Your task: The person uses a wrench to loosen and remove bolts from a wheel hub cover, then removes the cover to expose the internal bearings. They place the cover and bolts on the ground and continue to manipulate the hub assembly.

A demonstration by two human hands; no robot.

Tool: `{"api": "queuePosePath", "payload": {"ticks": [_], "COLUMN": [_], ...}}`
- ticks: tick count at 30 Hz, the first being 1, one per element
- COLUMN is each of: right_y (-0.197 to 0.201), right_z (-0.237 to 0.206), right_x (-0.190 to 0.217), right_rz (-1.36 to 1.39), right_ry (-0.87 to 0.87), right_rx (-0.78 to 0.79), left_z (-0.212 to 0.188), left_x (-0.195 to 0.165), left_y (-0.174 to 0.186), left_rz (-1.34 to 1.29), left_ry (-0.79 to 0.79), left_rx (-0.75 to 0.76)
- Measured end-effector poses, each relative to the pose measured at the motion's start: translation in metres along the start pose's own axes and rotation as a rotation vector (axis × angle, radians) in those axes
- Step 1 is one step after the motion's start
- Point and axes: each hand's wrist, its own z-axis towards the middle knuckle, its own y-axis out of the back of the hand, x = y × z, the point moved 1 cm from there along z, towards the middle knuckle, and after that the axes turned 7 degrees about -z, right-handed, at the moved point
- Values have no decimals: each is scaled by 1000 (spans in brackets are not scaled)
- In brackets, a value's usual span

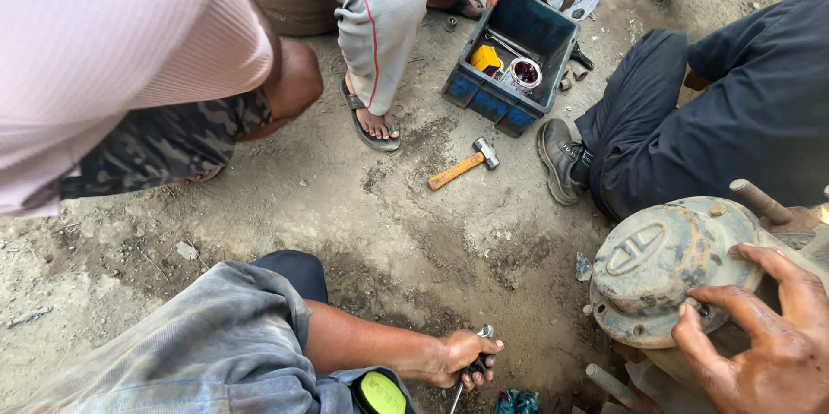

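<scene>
Right hand [760, 345] on rusty, mud-caked hub [665, 263]

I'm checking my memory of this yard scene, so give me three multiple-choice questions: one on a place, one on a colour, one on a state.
1. Where does the hammer lie?
A in the crate
B on the dirt
C on the hub

2. What colour is the crate?
A blue
B red
C white

3. How is the left hand?
A open and empty
B flat on the ground
C closed on a metal tool

Answers: 1 B, it lies on bare dirt near the crate. 2 A, its walls are blue. 3 C, fingers wrap the tool's handle; the right hand rests on the rusty hub.
</scene>
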Motion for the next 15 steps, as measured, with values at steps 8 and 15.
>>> {"api": "queuePosePath", "payload": {"ticks": [8, 15], "right_y": [22, 6], "right_z": [8, -48], "right_x": [21, -10], "right_rz": [80, 301], "right_ry": [-21, -283], "right_rx": [-29, 339], "left_z": [16, 4], "left_x": [3, 5], "left_y": [7, 10], "left_rz": [32, 132], "left_ry": [-134, -109], "left_rx": [25, -142]}}
